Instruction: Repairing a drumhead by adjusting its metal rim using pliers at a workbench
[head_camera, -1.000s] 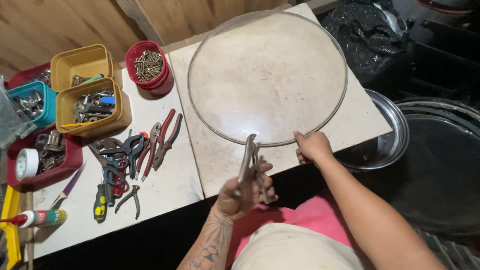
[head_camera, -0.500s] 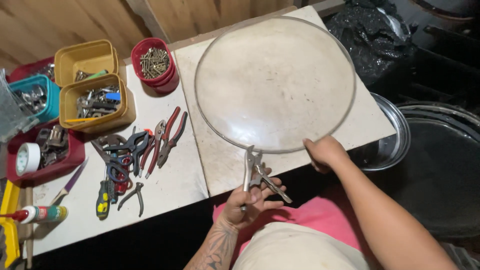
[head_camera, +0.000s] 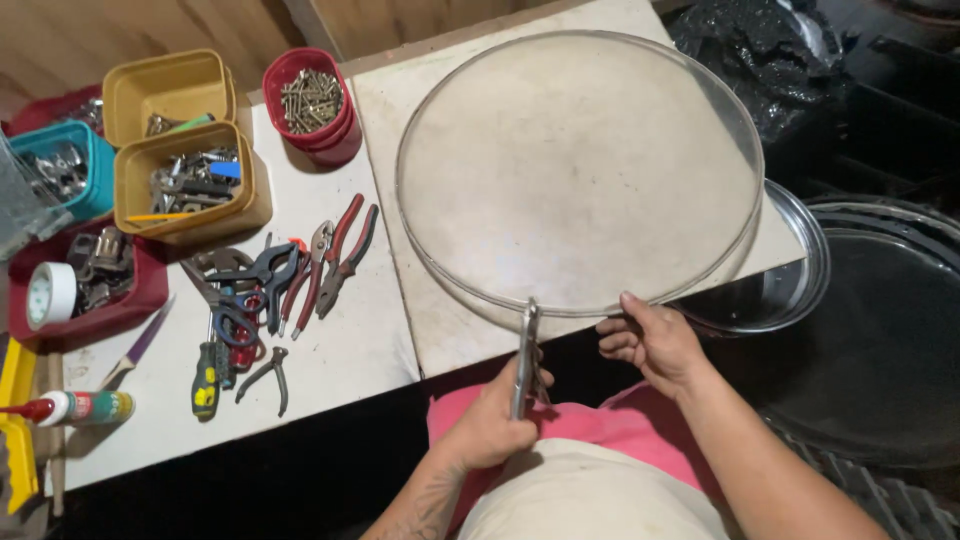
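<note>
Clear glass lid (head_camera: 580, 170), large and round, lies flat on the pale table (head_camera: 350, 360), its near rim at the table's front edge. Left hand (head_camera: 495, 425) is closed around the handles of metal pliers (head_camera: 525, 355), held upright; the plier nose meets the lid's near rim, though whether it bites the rim cannot be told. Right hand (head_camera: 650, 340) rests just beside, thumb on the rim, fingers curled under; a full grip cannot be confirmed. To the left: a loose heap of pliers and scissors (head_camera: 270, 290), yellow tubs (head_camera: 190, 185) of hardware, a red cup (head_camera: 312, 105) of screws. A steel bowl (head_camera: 790, 280) sits under the lid's right edge.
</note>
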